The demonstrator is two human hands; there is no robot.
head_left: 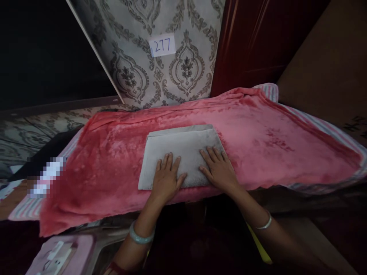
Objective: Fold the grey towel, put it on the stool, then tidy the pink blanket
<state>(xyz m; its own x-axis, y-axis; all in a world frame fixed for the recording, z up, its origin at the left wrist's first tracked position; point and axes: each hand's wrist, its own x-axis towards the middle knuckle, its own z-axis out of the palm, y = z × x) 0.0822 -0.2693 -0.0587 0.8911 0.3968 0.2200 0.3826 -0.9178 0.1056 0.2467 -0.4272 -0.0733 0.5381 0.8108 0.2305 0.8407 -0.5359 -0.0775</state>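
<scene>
Palms pressed flat: the left hand [167,176] rests open on the near edge of the folded grey towel [180,152], and the right hand [218,168] lies spread on its near right corner, neither gripping. The towel sits mid-way along the pink blanket [272,133]. Uneven pressure could slide it on the plush pile and skew the fold.

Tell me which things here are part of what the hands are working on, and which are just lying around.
In hand:
- folded grey cloth, flat under both palms
- left hand and right hand, pressing on it
- pink plush blanket spread beneath

Lying about:
- white paper label marked 277 on the patterned wall
- pale pink box at the lower left
- striped sheet under the blanket
</scene>
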